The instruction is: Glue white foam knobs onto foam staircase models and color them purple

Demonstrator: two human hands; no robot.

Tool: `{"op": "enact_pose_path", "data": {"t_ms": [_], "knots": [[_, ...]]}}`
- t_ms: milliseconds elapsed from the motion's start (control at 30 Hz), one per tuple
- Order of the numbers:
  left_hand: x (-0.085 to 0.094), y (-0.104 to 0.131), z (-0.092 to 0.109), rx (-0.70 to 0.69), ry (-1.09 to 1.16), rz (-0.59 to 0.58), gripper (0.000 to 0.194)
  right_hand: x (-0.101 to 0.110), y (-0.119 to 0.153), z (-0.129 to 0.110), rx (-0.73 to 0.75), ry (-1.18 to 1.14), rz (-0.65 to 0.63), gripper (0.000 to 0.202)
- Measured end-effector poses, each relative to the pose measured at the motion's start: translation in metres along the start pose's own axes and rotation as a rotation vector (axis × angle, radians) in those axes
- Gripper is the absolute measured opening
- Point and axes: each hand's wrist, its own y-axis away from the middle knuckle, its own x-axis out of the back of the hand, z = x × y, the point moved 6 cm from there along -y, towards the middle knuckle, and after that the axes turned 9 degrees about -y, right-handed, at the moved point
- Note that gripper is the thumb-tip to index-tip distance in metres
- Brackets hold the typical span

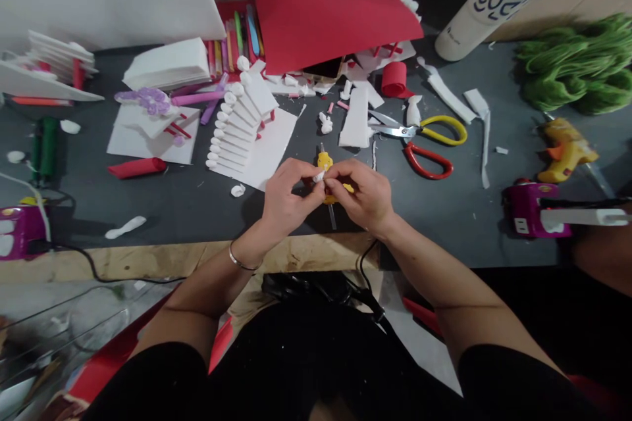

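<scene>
My left hand (292,196) and my right hand (363,194) meet near the table's front edge, thumbs and forefingers pinched together. Between their fingertips is a small white piece of rolled paper (318,177), partly covered by the fingers. A yellow glue gun (324,160) lies beneath the hands, its nozzle pointing away from me and a clear glue stick (332,217) coming out at the near end. Left of it, a white paper model (241,122) with a fan of rounded-tip strips and small red legs stands on a white sheet (276,145).
Red-and-yellow-handled scissors (407,133) lie open to the right, near white strips (354,117). Further right are green yarn (577,62), another yellow glue gun (567,148) and a purple power strip (536,210). A white bottle (474,20) and a red sheet (330,20) are at the back.
</scene>
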Motion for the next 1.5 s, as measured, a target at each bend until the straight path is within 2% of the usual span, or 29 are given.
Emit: {"op": "enact_pose_path", "data": {"t_ms": [100, 200, 333, 433, 533, 667, 833, 967, 1067, 1300, 1433, 1500], "knots": [[0.001, -0.001, -0.012, 0.077, 0.051, 0.026, 0.004, 0.004, 0.002, -0.001, -0.059, -0.079, 0.043, 0.01], [0.006, -0.001, -0.032, 0.223, 0.077, 0.073, 0.011, 0.018, 0.005, 0.005, -0.157, -0.131, 0.177, 0.014], [0.002, -0.001, -0.039, 0.289, 0.174, 0.01, 0.029, 0.04, 0.002, 0.015, -0.131, 0.019, 0.324, 0.015], [-0.001, -0.001, -0.035, 0.295, 0.244, -0.026, 0.036, 0.051, -0.005, 0.028, -0.098, 0.166, 0.304, 0.016], [0.0, -0.002, -0.035, 0.324, 0.285, -0.012, 0.037, 0.055, -0.012, 0.037, -0.093, 0.237, 0.208, 0.018], [-0.001, -0.004, -0.039, 0.335, 0.263, -0.031, 0.041, 0.046, -0.012, 0.032, -0.088, 0.223, 0.101, 0.02], [-0.01, 0.001, -0.04, 0.322, 0.291, -0.086, 0.043, 0.01, -0.003, 0.014, -0.025, -0.07, -0.096, 0.032], [-0.018, 0.005, -0.038, 0.331, 0.373, -0.146, 0.041, 0.007, -0.001, 0.014, -0.094, -0.13, -0.037, 0.02], [-0.019, 0.005, -0.036, 0.335, 0.409, -0.146, 0.038, 0.009, -0.001, 0.018, -0.153, -0.192, 0.007, 0.017], [-0.022, 0.005, -0.035, 0.378, 0.441, -0.158, 0.043, 0.005, 0.003, 0.026, -0.307, -0.306, 0.009, 0.029], [-0.022, 0.005, -0.031, 0.374, 0.456, -0.166, 0.042, 0.005, 0.001, 0.018, -0.231, -0.273, -0.014, 0.025], [-0.021, 0.004, -0.027, 0.351, 0.461, -0.157, 0.04, 0.002, 0.002, 0.018, -0.245, -0.326, -0.006, 0.026]]}}
